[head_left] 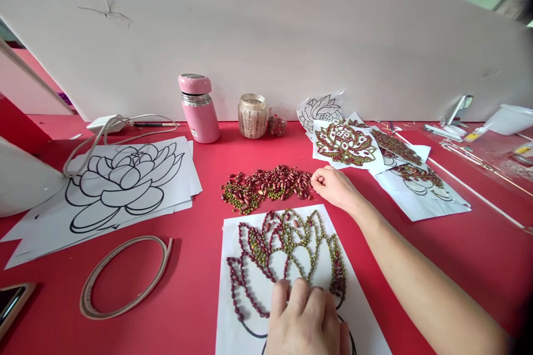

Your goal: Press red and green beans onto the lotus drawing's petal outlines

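A white sheet with a lotus outline lies in front of me, partly filled with red and green beans. My left hand rests on its lower part, fingers curled down onto the paper, pressing the sheet. My right hand reaches to the right end of a loose pile of red and green beans just beyond the sheet, its fingertips pinched together at the beans. What the pinch holds is too small to see.
A stack of blank lotus drawings lies at left, with a tape ring and a phone nearer me. A pink flask, glass jars and finished bean pictures stand behind, against a white board.
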Tool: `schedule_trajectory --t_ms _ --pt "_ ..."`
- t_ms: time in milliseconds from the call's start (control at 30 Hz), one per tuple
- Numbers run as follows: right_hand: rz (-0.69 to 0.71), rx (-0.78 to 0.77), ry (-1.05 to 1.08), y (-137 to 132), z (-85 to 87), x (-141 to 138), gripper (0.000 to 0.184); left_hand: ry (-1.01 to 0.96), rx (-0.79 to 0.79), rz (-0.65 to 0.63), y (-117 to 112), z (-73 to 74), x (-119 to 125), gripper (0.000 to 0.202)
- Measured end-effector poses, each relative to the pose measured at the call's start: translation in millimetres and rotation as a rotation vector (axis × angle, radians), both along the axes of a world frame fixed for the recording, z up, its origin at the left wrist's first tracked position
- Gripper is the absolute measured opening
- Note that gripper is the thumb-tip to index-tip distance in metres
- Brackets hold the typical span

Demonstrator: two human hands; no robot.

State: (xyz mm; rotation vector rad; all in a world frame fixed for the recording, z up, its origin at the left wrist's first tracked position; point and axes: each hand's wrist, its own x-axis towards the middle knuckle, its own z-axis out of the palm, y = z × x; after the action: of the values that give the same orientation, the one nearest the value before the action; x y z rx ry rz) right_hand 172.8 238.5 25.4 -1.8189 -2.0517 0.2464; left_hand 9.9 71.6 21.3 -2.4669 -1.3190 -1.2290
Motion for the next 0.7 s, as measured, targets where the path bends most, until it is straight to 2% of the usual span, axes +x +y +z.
schedule_trajectory --t_ms 167,300,400,467,567,700 --pt "-0.025 0.069 0.06 -4.6 -0.4 -0.2 0.012 -0.007 -0.017 -0.013 -1.5 -0.4 -0.2 0.006" --pt "0.022 0.107 0.142 -24.2 9.3 -2.3 0.012 -0.011 -0.015 -0.011 -2.4 -0.4 -0.4 0.007" --pt "0.199 0.069 0.258 -49.2 16.7 -7.8 0.013 -0.005 -0.028 -0.013 -2.3 0.4 -0.1 0.006" --pt "0.267 0.046 0.28 -65.1 17.7 -11.1 0.013 -0.001 -0.035 -0.006 -2.1 1.0 -0.1 0.006" --pt "0.276 0.045 0.275 -81.3 13.8 -12.7 0.01 -0.007 -0.041 -0.008 -1.8 0.7 -0.5 0.006" --pt "0.252 -0.048 0.301 -89.6 8.0 -11.4 0.011 0.001 -0.054 -0.024 -1.6 -1.1 -1.2 0.007"
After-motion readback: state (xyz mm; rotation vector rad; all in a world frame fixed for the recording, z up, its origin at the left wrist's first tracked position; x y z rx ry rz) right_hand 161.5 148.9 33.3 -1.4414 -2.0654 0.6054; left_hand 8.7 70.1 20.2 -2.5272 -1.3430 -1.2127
